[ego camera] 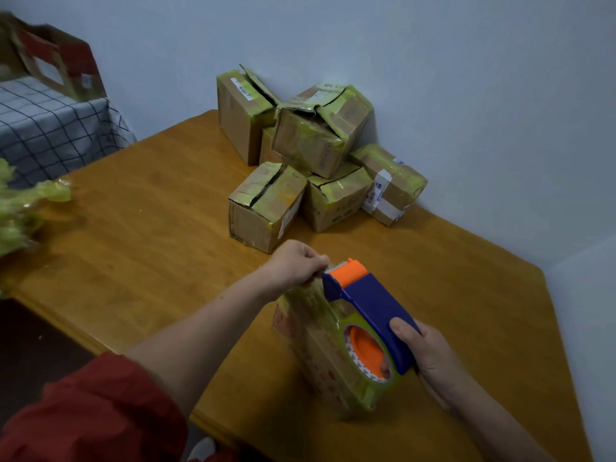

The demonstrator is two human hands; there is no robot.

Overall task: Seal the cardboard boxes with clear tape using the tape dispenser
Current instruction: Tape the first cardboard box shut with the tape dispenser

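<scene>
A small cardboard box [320, 355] wrapped in yellowish-clear tape lies near the front of the wooden table [150, 228]. Over it I hold a blue tape dispenser [376, 305] with an orange roller and an orange-cored tape roll. My right hand [430, 358] grips the dispenser's rear, thumb on top. My left hand [296, 265] pinches the tape end at the dispenser's front blade, just above the box's far end.
Several taped cardboard boxes [316, 151] are piled at the table's back against the wall, some with split tops. A heap of crumpled used tape [23, 211] lies at the left edge. A checked cloth [50, 128] and a red-brown carton [56, 61] are at far left.
</scene>
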